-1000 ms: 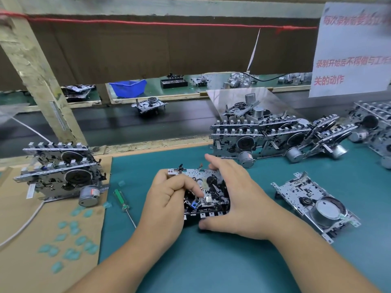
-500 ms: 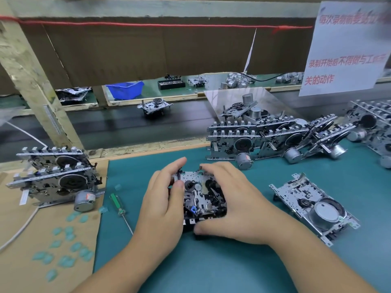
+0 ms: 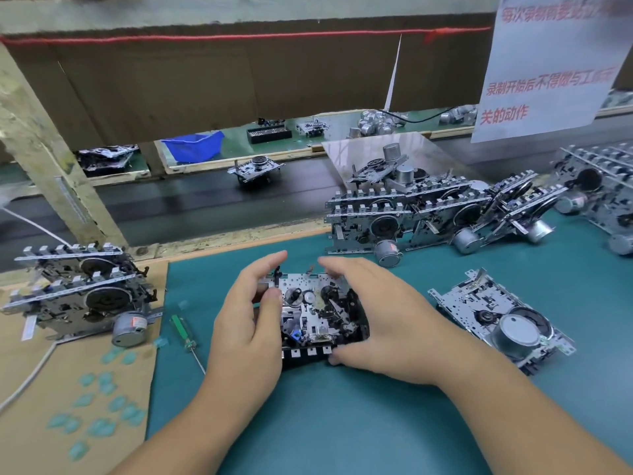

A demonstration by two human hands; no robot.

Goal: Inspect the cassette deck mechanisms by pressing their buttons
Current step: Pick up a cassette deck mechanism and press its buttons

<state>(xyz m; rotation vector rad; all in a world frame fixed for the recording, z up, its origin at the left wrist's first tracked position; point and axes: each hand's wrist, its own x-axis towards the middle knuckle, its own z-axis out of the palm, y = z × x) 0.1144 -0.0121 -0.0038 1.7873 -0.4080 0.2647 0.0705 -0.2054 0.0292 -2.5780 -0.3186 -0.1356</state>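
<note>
Both hands cradle one cassette deck mechanism on the green bench: the left hand grips its left end, thumb on top, while the right hand clasps the right end, thumb at the front buttons. Judging by the stacked mechanisms behind, plenty remain to check.

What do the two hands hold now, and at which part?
Both hold the cassette deck mechanism on the mat: left hand at its left end, right hand around its right end.
</note>
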